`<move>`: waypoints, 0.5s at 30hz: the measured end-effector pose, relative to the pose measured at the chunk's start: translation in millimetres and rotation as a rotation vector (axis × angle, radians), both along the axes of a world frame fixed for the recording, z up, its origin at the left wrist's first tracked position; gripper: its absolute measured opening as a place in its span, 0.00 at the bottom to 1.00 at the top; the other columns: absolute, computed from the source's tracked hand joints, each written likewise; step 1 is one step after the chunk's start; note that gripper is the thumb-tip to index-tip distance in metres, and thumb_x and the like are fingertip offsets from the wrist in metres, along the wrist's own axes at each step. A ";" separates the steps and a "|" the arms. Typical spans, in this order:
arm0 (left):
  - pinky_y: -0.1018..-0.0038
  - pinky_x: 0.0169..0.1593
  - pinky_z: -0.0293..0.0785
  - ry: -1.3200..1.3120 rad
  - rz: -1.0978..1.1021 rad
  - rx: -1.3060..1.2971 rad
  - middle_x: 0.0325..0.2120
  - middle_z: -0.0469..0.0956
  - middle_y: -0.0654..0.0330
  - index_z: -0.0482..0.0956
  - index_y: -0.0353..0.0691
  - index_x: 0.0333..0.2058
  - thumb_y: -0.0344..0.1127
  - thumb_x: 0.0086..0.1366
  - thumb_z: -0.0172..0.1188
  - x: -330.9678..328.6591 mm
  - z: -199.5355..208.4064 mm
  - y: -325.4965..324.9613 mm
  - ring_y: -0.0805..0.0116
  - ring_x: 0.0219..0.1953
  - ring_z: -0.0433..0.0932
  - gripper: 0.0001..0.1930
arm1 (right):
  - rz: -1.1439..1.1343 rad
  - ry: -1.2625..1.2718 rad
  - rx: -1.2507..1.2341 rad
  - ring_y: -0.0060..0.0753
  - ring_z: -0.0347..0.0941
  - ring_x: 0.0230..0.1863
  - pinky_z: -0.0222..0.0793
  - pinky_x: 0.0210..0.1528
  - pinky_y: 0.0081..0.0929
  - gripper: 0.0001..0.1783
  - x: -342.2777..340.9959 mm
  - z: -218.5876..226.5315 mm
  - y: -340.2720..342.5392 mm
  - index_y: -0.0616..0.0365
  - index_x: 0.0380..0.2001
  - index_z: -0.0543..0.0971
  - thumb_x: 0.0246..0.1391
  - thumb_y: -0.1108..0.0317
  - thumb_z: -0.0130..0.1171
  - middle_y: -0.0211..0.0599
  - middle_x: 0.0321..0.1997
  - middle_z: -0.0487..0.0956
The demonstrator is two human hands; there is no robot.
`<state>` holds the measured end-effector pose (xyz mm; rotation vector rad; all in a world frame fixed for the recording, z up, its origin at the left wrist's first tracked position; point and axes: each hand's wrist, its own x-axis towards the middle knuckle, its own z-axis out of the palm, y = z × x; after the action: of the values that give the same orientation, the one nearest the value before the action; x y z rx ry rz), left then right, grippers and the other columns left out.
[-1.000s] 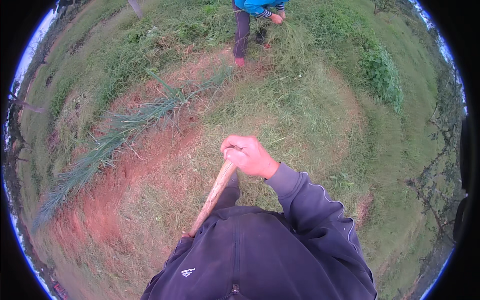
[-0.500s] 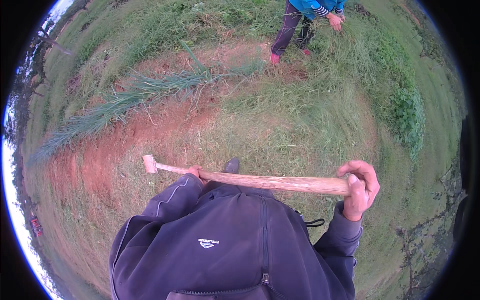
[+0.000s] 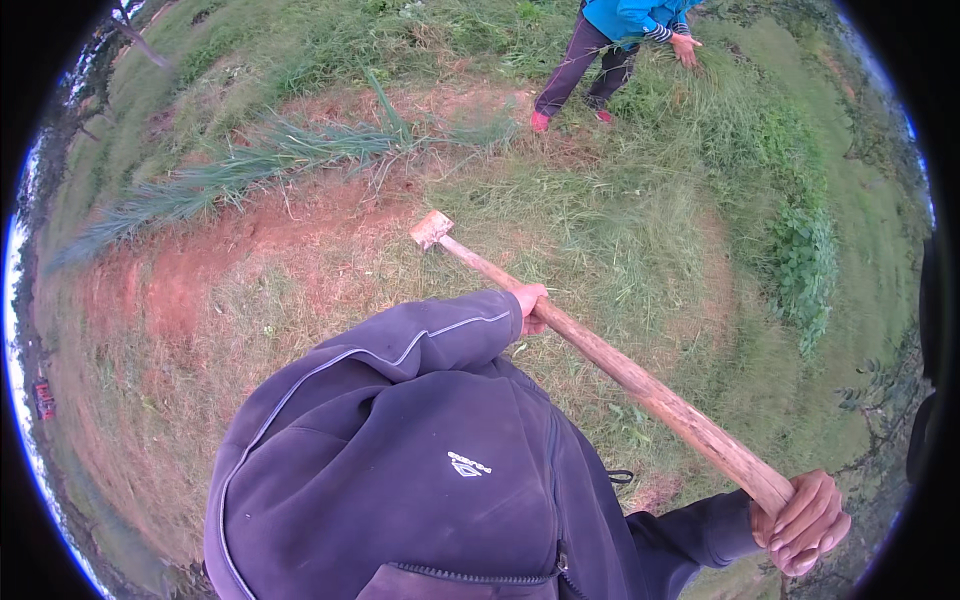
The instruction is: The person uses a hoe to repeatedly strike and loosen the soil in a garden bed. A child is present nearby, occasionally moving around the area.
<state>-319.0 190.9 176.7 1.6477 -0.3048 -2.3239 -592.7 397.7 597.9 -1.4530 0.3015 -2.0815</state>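
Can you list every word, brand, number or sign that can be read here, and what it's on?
Dark jacket: a small white emblem with tiny lettering on the chest; I won't copy its wording.
Wooden handle and tool head: no lettering visible.
Blue top on the other person: no readable text.
Red thing, far left: too small and blurred to tell.

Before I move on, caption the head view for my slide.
Left hand and right hand hold a slanting hoe; beyond, a co-worker stands in the grass.
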 end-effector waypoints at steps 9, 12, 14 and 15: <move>0.56 0.42 0.79 -0.650 -0.223 -1.998 0.29 0.82 0.54 0.82 0.44 0.42 0.37 0.56 0.71 68.7 72.5 18.7 0.52 0.33 0.83 0.15 | 0.018 0.015 0.053 0.18 0.71 0.17 0.72 0.25 0.19 0.04 23.4 3.2 -17.2 0.50 0.31 0.76 0.54 0.67 0.62 0.22 0.16 0.75; 0.58 0.40 0.79 -0.468 -0.180 -1.984 0.29 0.82 0.57 0.82 0.44 0.39 0.32 0.48 0.75 43.0 81.0 1.3 0.53 0.34 0.84 0.17 | 0.101 0.085 -0.065 0.19 0.73 0.23 0.73 0.28 0.23 0.06 56.1 17.0 -54.5 0.47 0.36 0.79 0.60 0.59 0.60 0.20 0.24 0.77; 0.60 0.38 0.79 -0.372 -0.210 -1.899 0.29 0.83 0.59 0.81 0.45 0.40 0.32 0.46 0.75 34.4 56.0 -25.4 0.54 0.35 0.84 0.20 | 0.223 0.258 0.096 0.17 0.72 0.22 0.72 0.28 0.21 0.06 17.8 39.6 -58.0 0.45 0.30 0.78 0.61 0.61 0.58 0.19 0.23 0.76; 0.60 0.37 0.79 -0.285 -0.244 -1.917 0.29 0.82 0.60 0.81 0.45 0.39 0.31 0.46 0.75 30.4 64.3 -34.8 0.55 0.34 0.84 0.19 | 0.279 0.340 0.176 0.16 0.72 0.22 0.72 0.27 0.20 0.07 -5.0 52.7 -60.0 0.45 0.27 0.77 0.61 0.61 0.57 0.18 0.22 0.76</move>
<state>-288.6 156.1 241.0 0.7257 -1.9534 -0.7672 -597.7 337.7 650.6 -1.6342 0.3794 -1.5473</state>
